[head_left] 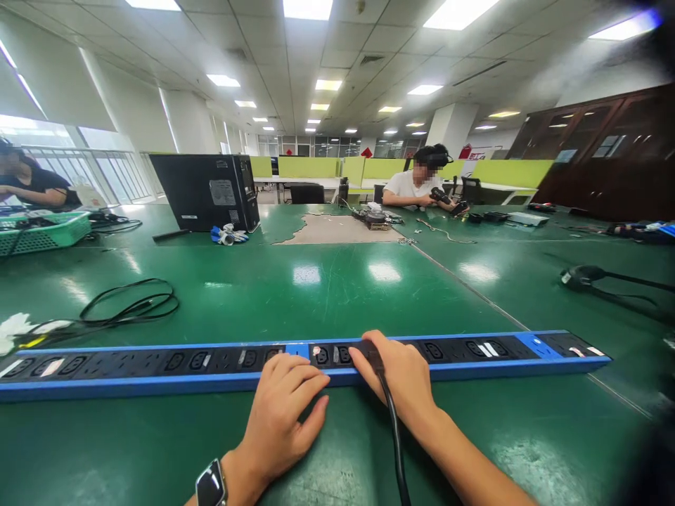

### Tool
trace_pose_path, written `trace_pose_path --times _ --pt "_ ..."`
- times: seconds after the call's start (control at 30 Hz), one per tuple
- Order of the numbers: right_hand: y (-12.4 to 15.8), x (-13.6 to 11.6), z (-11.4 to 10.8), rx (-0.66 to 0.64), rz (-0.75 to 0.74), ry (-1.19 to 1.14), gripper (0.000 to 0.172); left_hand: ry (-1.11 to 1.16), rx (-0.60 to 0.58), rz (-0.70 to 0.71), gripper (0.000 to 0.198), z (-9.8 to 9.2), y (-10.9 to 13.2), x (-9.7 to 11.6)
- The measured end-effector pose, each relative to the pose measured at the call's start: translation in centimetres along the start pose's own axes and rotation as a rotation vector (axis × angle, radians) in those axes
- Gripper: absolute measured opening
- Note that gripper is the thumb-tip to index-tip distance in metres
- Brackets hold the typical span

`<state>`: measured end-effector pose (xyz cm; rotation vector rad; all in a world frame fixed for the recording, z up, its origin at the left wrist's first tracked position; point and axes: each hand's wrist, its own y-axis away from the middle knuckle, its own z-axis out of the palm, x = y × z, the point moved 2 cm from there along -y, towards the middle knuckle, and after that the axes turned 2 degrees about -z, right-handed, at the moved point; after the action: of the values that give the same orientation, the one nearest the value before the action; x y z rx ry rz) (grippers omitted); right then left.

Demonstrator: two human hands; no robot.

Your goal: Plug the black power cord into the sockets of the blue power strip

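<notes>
A long blue and black power strip (pixel 226 383) with several sockets lies across the green table in front of me. My right hand (pixel 403 372) grips a black plug (pixel 369 349) at the strip's sockets, right of the middle. From that plug a black cable (pixel 396 443) runs down toward me. Whether the plug sits fully in a socket is hidden by the fingers. My left hand (pixel 287 407) rests on the strip's near edge just left of the plug, fingers stretched over it and thumb apart, holding nothing.
Behind the strip, a coiled black cable (pixel 131 306) lies at left. A black computer case (pixel 203 193) stands farther back, with blue-and-white gloves (pixel 229 234) by it. A green basket (pixel 68 230) is at far left. Another person (pixel 411 188) sits across the table; one more sits at far left.
</notes>
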<state>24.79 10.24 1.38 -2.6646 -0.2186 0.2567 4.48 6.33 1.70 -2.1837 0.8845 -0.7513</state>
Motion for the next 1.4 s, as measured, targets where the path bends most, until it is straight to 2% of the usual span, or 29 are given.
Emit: trace_pose_path --times 0.13,0.3,0.37,0.43,0.53,0.6,0.67,0.8,0.97,1.2,1.4 --pt "-0.3 0.1 -0.1 -0.006 0.03 -0.056 0.029 0.018 0.015 -0.008 0.019 -0.1 0.1 0.0" --pt "-0.3 0.5 0.6 0.035 0.048 -0.144 0.033 0.029 0.031 -0.013 0.017 -0.3 0.2 -0.1" --pt "-0.4 0.5 0.2 0.065 0.033 -0.188 0.035 0.037 0.033 -0.012 0.017 -0.3 0.1 0.0" --pt "-0.7 0.5 -1.3 0.173 0.068 -0.262 0.038 0.043 0.034 -0.013 0.017 -0.3 0.1 0.0" --pt "-1.2 0.4 -4.4 0.437 0.267 -0.42 0.041 0.04 0.05 -0.008 0.017 -0.4 0.0 0.1" --pt "-1.4 -0.1 -5.5 0.459 0.261 -0.485 0.04 0.039 0.064 -0.007 0.018 -0.4 -0.1 0.1" --pt "-1.3 -0.5 -5.5 0.402 0.239 -0.508 0.039 0.038 0.066 -0.005 0.019 -0.5 0.0 0.1" --pt "-0.8 0.0 -3.7 0.333 0.283 -0.595 0.04 0.011 0.046 -0.02 0.02 -0.5 0.2 -0.5" --pt "-0.4 -0.2 -1.8 0.17 0.233 -0.563 0.039 -0.144 0.137 -0.166 0.018 -0.8 0.5 -2.5" --pt "-0.3 -6.2 -0.5 -0.07 -0.043 -0.466 0.026 -0.202 0.197 -0.319 0.023 -1.4 1.0 -4.3" --pt "-1.7 -9.8 -0.3 -0.243 -0.042 -0.268 0.026 -0.261 0.224 -0.381 0.019 -1.8 1.2 -4.9"
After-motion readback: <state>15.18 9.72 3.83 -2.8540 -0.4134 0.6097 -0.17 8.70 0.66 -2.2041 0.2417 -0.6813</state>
